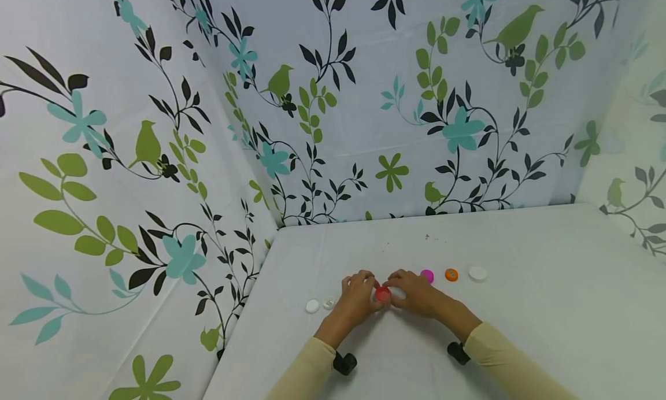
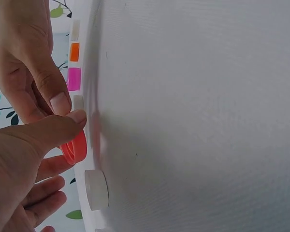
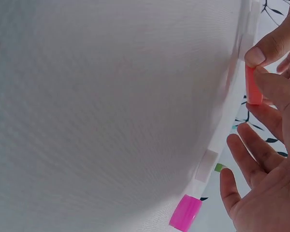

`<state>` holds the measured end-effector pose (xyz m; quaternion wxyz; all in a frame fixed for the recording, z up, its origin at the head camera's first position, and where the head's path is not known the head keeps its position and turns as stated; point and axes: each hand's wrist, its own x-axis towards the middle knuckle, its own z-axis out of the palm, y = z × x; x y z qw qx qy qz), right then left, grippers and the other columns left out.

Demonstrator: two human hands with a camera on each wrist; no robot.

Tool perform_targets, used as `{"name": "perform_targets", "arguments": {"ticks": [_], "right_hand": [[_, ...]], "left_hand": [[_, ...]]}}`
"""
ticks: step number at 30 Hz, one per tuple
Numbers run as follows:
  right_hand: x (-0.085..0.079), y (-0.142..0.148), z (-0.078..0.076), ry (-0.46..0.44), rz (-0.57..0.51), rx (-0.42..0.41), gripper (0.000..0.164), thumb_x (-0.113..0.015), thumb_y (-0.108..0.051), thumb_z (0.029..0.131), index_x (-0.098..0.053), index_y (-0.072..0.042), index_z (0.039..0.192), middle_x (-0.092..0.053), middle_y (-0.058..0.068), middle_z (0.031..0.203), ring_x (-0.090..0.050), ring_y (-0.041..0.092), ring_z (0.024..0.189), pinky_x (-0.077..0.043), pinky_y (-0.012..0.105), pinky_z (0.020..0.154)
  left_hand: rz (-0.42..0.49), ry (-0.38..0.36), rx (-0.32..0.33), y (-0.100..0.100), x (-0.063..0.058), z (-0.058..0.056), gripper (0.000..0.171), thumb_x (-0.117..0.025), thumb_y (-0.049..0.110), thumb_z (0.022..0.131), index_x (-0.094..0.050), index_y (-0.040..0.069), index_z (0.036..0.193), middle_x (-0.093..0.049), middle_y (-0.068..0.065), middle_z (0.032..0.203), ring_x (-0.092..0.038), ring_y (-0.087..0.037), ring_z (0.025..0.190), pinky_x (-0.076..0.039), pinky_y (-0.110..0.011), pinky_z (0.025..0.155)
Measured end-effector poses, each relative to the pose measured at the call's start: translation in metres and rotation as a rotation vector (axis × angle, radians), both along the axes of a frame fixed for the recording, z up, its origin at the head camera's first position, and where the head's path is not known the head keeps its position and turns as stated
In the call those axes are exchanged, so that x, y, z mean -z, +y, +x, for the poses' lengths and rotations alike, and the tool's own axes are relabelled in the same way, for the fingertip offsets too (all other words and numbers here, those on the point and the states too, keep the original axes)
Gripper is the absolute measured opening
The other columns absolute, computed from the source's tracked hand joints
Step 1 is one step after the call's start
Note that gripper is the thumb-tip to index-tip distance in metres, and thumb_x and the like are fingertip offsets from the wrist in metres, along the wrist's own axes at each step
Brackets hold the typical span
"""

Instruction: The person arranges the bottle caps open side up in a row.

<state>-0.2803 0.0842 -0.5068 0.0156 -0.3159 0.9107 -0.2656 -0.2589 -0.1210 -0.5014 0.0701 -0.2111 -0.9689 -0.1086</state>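
Observation:
A red bottle cap (image 1: 382,295) is held between both hands above the white table. My left hand (image 1: 356,296) pinches it from the left; in the left wrist view the thumb lies on the rim of the red cap (image 2: 76,149), its hollow side partly showing. From the right, my right hand (image 1: 418,293) pinches the same cap. The right wrist view shows the red cap (image 3: 253,87) edge-on, with the two thumbs close together at its upper end and the right hand's other fingers spread apart.
Left of the hands lie two white caps (image 1: 312,306). Beyond the right hand are a magenta cap (image 1: 426,276), an orange cap (image 1: 451,274) and a white cap (image 1: 477,273). Another white cap (image 2: 78,102) sits behind the hands. Patterned cloth (image 1: 333,128) hangs around the table (image 1: 546,307).

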Motion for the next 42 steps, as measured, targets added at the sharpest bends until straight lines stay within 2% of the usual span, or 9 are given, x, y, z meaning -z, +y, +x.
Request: {"name": "perform_targets", "arguments": {"ticks": [10, 18, 22, 28, 34, 42], "right_hand": [[0.006, -0.001, -0.004, 0.075, 0.090, 0.030, 0.030, -0.079, -0.031, 0.096, -0.078, -0.014, 0.121, -0.062, 0.016, 0.139, -0.059, 0.038, 0.127, -0.050, 0.066, 0.098], [0.006, 0.000, -0.002, 0.089, 0.100, 0.045, 0.029, -0.079, -0.030, 0.096, -0.079, -0.014, 0.120, -0.062, 0.017, 0.141, -0.058, 0.039, 0.128, -0.049, 0.067, 0.098], [0.003, 0.000, -0.002, 0.089, 0.116, 0.047, 0.033, -0.079, -0.031, 0.096, -0.077, -0.012, 0.124, -0.061, 0.018, 0.143, -0.057, 0.039, 0.131, -0.048, 0.068, 0.100], [-0.011, 0.012, -0.006, 0.071, 0.140, 0.098, 0.050, -0.084, -0.035, 0.091, -0.072, -0.011, 0.133, -0.059, 0.016, 0.146, -0.056, 0.039, 0.134, -0.046, 0.066, 0.104], [-0.016, 0.030, -0.018, 0.096, 0.178, 0.142, 0.053, -0.084, -0.037, 0.091, -0.070, -0.011, 0.135, -0.060, 0.018, 0.144, -0.058, 0.042, 0.131, -0.047, 0.067, 0.099], [-0.009, 0.042, -0.029, 0.059, 0.170, 0.188, 0.042, -0.082, -0.030, 0.093, -0.072, -0.010, 0.129, -0.060, 0.020, 0.142, -0.056, 0.045, 0.131, -0.046, 0.068, 0.100]], "left_hand": [[-0.005, -0.031, 0.006, 0.004, 0.007, -0.001, 0.040, -0.084, 0.037, 0.092, -0.070, 0.009, 0.115, -0.060, -0.006, 0.132, -0.059, -0.027, 0.127, -0.039, -0.051, 0.109], [-0.016, -0.049, 0.012, 0.005, 0.007, -0.004, 0.041, -0.085, 0.039, 0.090, -0.071, 0.010, 0.117, -0.062, -0.006, 0.130, -0.059, -0.027, 0.124, -0.040, -0.051, 0.107], [-0.008, -0.085, 0.010, 0.006, 0.004, -0.005, 0.046, -0.085, 0.040, 0.090, -0.071, 0.009, 0.121, -0.061, -0.007, 0.131, -0.058, -0.028, 0.125, -0.040, -0.053, 0.108], [-0.029, -0.125, 0.026, 0.010, -0.013, -0.008, 0.052, -0.084, 0.041, 0.091, -0.066, 0.011, 0.130, -0.059, -0.007, 0.136, -0.056, -0.027, 0.129, -0.041, -0.051, 0.108], [-0.004, -0.166, 0.021, 0.022, -0.022, -0.020, 0.047, -0.078, 0.036, 0.097, -0.064, 0.012, 0.135, -0.056, -0.008, 0.140, -0.055, -0.027, 0.131, -0.041, -0.049, 0.110], [-0.129, -0.143, 0.028, 0.050, -0.022, -0.043, 0.044, -0.078, 0.037, 0.097, -0.066, 0.016, 0.134, -0.057, -0.005, 0.139, -0.055, -0.024, 0.130, -0.042, -0.047, 0.110]]}}
